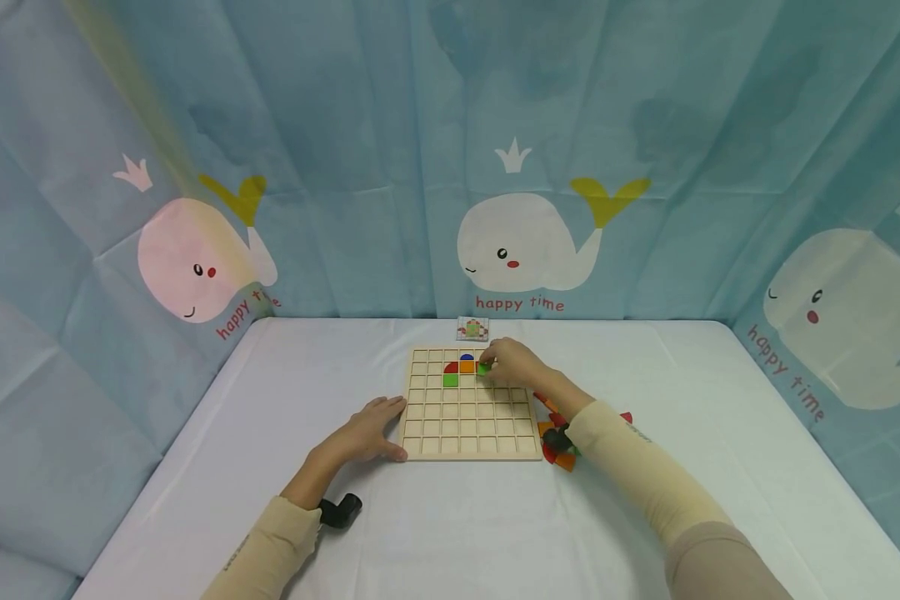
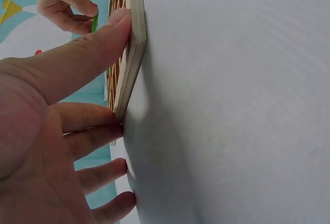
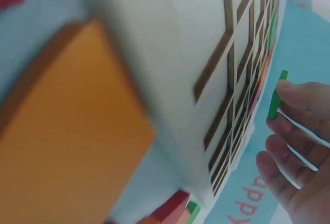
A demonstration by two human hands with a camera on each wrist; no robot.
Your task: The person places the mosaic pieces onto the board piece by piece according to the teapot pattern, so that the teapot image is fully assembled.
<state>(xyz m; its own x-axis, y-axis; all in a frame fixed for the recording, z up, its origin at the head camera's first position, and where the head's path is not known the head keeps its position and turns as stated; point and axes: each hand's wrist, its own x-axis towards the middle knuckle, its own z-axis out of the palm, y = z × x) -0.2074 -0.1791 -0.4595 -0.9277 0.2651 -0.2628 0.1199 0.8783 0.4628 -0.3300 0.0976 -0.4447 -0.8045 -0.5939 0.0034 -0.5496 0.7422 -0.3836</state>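
A wooden grid board [image 1: 468, 421] lies on the white table. Near its far edge sit a red quarter-round tile [image 1: 452, 367], a blue rounded tile [image 1: 467, 357], an orange square tile [image 1: 467, 367] and a green square tile [image 1: 451, 380]. My right hand [image 1: 516, 363] pinches a green tile [image 3: 276, 96] between thumb and fingertip above the board's far right part. My left hand [image 1: 369, 428] rests at the board's left edge; in the left wrist view its thumb touches the rim and the fingers [image 2: 95, 177] extend straight along the side.
Loose red, orange and green tiles [image 1: 565, 461] lie in a pile right of the board, partly under the right forearm. A small picture card [image 1: 472, 328] lies beyond the board. A blue whale-print curtain [image 1: 375, 250] stands behind the table.
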